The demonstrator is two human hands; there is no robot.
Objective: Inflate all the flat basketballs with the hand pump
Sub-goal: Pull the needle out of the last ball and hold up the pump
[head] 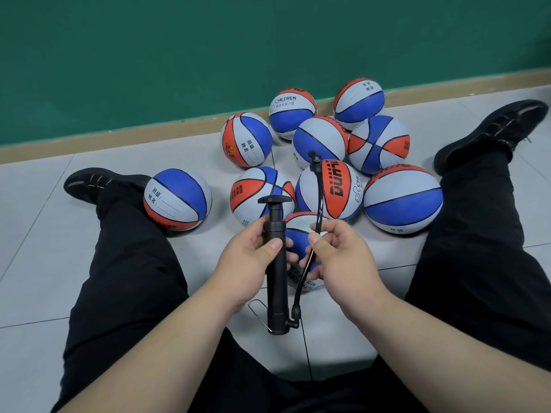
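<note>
Person seated on tiled floor [44, 263], legs spread.

Left hand [247, 263]: fingers and thumb curled round the barrel of the hand pump [277, 281], which is held upright with the T-handle on top.

Right hand [340, 257]: pinches the hose [319, 198] partway along. The hose arcs to the nozzle [313, 158] at 12 o'clock and is not plugged into any ball.

Nearest basketball [298, 231]: on the floor just behind the hands, partly hidden. Cannot tell if it is flat.

Beyond, 11 to 2 o'clock: cluster of basketballs [402, 198], many touching, near the green wall [208, 55]. Lone ball [179, 201] at 10 o'clock against the left leg.

Judgement:
- The pump looks light and rigid, so a mid-barrel grip suits.
- The hose looks limp, so it should be held close to the nozzle for aiming.
- The balls look rubbery and grippy but free to roll. One should be braced before inserting.
</note>
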